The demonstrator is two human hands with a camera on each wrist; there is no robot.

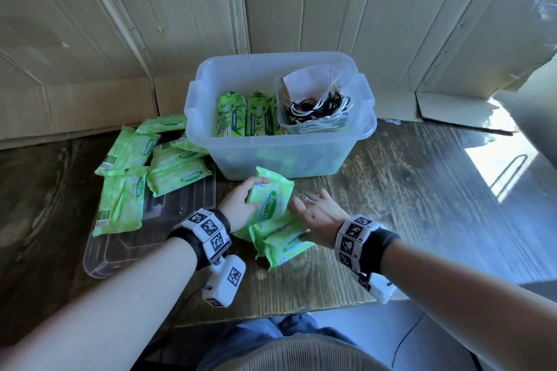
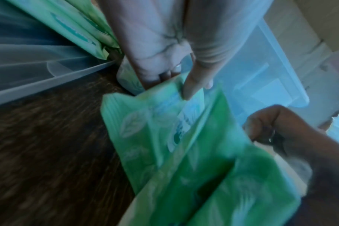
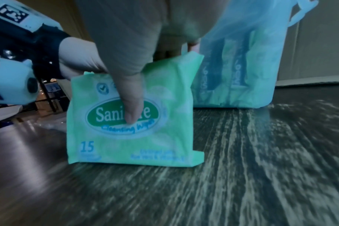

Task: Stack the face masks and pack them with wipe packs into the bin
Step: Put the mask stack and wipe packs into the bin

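Note:
A translucent bin [image 1: 280, 156] [image 3: 242, 64] stands on the wooden table. Green wipe packs [image 1: 241, 114] stand on edge in its left side, and a clear tub of face masks [image 1: 310, 84] fills the right. In front of the bin my left hand [image 1: 241, 202] [image 2: 164, 53] pinches a green SaniCare pack [image 1: 271, 199] [image 2: 192, 107] by its edge. Right beside it, my right hand [image 1: 319, 214] [image 2: 281, 130] grips two more packs [image 1: 283, 242] [image 3: 126, 145] standing on edge on the table. Its thumb [image 3: 130, 99] presses on the front label.
Several loose wipe packs [image 1: 144, 166] lie left of the bin, some on a clear lid [image 1: 126, 253]. Cardboard sheets [image 1: 150, 24] back the table. The table's front edge is near my wrists, and bare wood [image 1: 422, 190] shows to the right.

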